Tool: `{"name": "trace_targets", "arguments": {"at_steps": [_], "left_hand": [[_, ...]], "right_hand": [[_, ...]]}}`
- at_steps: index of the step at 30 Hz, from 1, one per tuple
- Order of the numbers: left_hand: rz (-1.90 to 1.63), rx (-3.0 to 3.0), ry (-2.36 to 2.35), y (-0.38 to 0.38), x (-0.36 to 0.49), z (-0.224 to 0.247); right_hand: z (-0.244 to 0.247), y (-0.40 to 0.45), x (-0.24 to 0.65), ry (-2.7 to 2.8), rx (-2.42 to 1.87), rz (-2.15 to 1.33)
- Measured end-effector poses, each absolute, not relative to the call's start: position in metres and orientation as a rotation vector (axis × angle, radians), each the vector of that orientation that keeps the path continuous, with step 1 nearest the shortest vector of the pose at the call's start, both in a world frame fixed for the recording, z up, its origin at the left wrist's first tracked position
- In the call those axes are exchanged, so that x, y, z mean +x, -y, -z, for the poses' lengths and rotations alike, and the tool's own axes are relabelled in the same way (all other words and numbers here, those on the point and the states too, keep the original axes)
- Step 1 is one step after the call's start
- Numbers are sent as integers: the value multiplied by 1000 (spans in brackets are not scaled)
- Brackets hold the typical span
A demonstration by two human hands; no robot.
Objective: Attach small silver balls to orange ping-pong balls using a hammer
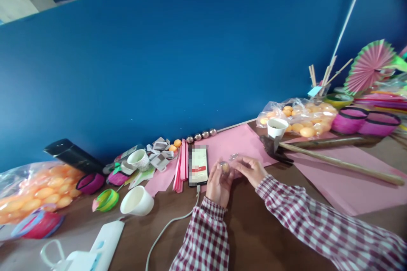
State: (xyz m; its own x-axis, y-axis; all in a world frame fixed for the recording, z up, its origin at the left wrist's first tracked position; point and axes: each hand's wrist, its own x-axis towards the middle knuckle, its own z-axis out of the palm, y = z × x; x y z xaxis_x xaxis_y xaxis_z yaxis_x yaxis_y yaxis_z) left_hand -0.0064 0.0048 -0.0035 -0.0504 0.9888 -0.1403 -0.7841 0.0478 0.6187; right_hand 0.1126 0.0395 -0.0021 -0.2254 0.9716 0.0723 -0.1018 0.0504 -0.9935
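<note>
Near the middle of the head view, my left hand (220, 188) is closed around a small round ball (224, 167) with a dark, glossy look and some orange on it. My right hand (252, 171) is close beside it, thumb and fingers drawn together towards the ball. Whatever those fingertips pinch is too small to make out. Just beyond both hands, a few small shiny beads (234, 156) lie on a sheet of pink paper (241, 142). A phone (198, 165) with a lit screen stands left of my left hand, its white cable (171, 222) plugged in.
Several metallic balls (205, 134) line the blue partition (190, 59). Bags of orange balls (307, 131) (47, 190) sit on both sides. A hammer (343, 163) lies right, near a small paper cup (277, 127). White cups (137, 201) and a power strip (106, 243) are left.
</note>
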Motion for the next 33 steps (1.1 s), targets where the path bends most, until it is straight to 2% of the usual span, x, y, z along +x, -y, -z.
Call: {"name": "trace_targets", "arguments": {"at_steps": [4,17,33], "left_hand": [[-1507,430,-654,-3,-6,3],[-1541,513,-652,-6,-6,10],[-1553,574,-616,-6,-2,8]], "right_hand": [[0,-39,112,1213,-956,-1446],[1,-41,113,1510,-957,-1193],[-1,-40,113,1528,-1027,-1194]]}}
